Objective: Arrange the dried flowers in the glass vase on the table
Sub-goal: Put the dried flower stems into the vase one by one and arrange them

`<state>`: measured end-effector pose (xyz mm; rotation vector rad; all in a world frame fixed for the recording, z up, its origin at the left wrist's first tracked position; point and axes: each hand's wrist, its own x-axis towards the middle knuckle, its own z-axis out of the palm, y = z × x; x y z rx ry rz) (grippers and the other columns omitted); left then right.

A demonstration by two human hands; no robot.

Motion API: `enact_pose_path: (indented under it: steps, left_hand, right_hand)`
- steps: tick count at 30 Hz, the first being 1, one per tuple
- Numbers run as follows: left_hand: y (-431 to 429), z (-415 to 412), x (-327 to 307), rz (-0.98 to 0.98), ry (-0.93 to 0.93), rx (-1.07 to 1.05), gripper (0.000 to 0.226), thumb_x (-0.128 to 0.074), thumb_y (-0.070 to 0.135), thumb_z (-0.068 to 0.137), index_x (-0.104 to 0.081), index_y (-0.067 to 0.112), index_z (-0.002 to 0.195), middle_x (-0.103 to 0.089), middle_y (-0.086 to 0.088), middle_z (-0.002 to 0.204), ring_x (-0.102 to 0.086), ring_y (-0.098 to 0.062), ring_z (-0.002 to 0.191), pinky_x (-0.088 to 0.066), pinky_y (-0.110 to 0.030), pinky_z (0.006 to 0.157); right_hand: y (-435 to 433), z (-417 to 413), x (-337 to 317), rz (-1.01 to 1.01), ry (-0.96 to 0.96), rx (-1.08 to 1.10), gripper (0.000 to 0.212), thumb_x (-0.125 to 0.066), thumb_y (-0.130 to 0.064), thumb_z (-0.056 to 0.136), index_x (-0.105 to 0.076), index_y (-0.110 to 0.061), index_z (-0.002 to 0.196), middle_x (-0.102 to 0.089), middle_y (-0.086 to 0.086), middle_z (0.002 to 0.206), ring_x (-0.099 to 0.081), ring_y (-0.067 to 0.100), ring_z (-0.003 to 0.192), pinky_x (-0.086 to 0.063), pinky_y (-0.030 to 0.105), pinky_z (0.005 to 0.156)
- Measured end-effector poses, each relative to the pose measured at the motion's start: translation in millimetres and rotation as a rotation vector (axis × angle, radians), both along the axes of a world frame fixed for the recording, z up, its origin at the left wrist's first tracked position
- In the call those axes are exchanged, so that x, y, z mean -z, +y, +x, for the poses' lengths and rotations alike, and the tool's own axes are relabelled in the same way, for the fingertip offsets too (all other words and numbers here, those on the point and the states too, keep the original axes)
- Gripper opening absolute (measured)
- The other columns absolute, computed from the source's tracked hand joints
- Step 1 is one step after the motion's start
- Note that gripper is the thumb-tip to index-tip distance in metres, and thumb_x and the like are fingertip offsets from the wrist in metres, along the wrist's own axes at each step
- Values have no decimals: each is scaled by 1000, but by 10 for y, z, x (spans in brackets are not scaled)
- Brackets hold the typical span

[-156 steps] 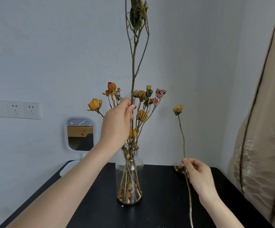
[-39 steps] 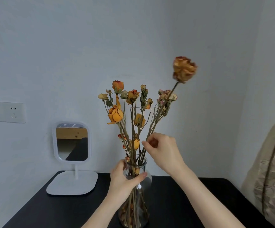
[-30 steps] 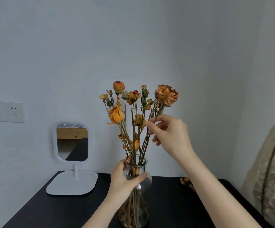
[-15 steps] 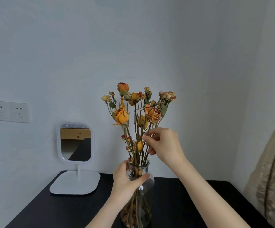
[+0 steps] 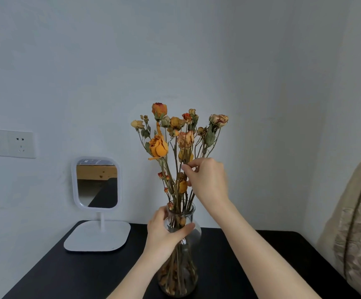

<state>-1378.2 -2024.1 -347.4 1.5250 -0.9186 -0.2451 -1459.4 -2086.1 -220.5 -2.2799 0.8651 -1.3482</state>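
Note:
A clear glass vase (image 5: 189,251) stands on the black table (image 5: 84,272), full of dried orange, yellow and pale pink roses (image 5: 176,137). My left hand (image 5: 164,233) grips the vase's neck, thumb across the front. My right hand (image 5: 206,180) is raised among the stems and pinches one thin stem between thumb and forefinger, just below a faded peach rose (image 5: 185,139). Loose dried petals lie in the bottom of the vase.
A small white-framed mirror (image 5: 96,183) on a flat white base (image 5: 97,236) stands at the table's back left. Wall sockets (image 5: 7,143) are on the left wall. A beige curtain (image 5: 358,234) hangs close at the right.
Over the last seconds my right hand lowered a long-stemmed rose into the vase; its bloom now sits lower, among the others. My left hand keeps hold of the vase neck.

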Motion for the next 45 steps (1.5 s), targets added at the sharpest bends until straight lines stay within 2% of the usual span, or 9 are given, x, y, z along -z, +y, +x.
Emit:
enact_pose_path:
  steps: [5,13,18,22,28,32,36,40,45]
  left_hand:
    - [7,-11,-6,3,-9,-1,61,-80,43,64,-50,29,114,-56,10,115,-48,-10,114,-41,-34,100]
    - [66,6,-28,34,-68,39,47,-78,44,66,-44,47,98,-52,25,103,-47,11,94,-33,-9,73]
    - [100,40,-50,78,-126,56,41,-76,40,69,-44,50,93,-54,29,97,-47,15,90,-33,-6,71]
    - [161,107,-74,129,-54,112,40,-75,36,71,-44,52,92,-52,33,92,-44,17,86,-35,-10,74]
    - [181,219,-114,210,-3,194,44,-73,31,75,-41,48,100,-51,29,99,-48,1,99,-35,-24,90]
    - [235,144,-158,198,11,200,50,-74,30,76,-40,43,111,-50,24,108,-45,-5,111,-32,-27,95]
    - [408,-77,-18,48,9,-38,75,-77,34,71,-35,29,133,-40,18,126,-36,-4,119,-30,-31,102]
    - [633,-486,258,-77,82,-312,55,-76,21,74,-39,24,114,-39,2,121,-46,-16,110,-39,-35,97]
    - [596,-1128,587,-27,153,-20,35,-70,6,78,-47,30,90,-50,0,104,-54,-7,89,-42,-16,73]
  right_hand:
    - [-8,-8,35,7,54,21,24,-59,-34,89,-72,-17,101,-70,5,77,-67,21,70,-57,33,70]
    - [62,-201,130,24,-23,-82,29,-63,-34,86,-69,-18,110,-73,9,83,-68,24,70,-58,37,72]
    - [98,-429,232,27,-61,-94,28,-62,-37,86,-69,-22,109,-70,-1,69,-65,10,55,-57,27,65]
    - [25,-717,405,83,-62,-93,17,-63,-35,86,-69,-24,98,-62,-9,54,-58,4,41,-46,10,48]
    - [-133,-1135,785,198,-27,-46,1,-64,-29,86,-64,-31,86,-63,-2,50,-58,8,40,-47,10,48]
    - [-207,-1315,1044,293,-35,-17,10,-66,-26,86,-62,-33,78,-64,-2,49,-56,8,37,-45,12,44]
    - [-329,-1593,1307,376,7,58,3,-66,-26,85,-64,-28,87,-65,0,54,-59,9,41,-44,14,45]
    - [-540,-1985,1512,448,67,184,2,-66,-27,85,-65,-28,86,-66,0,57,-62,10,44,-44,18,47]
    - [-767,-2456,1716,506,114,326,6,-66,-25,85,-68,-21,80,-64,0,51,-54,6,35,-43,23,46]
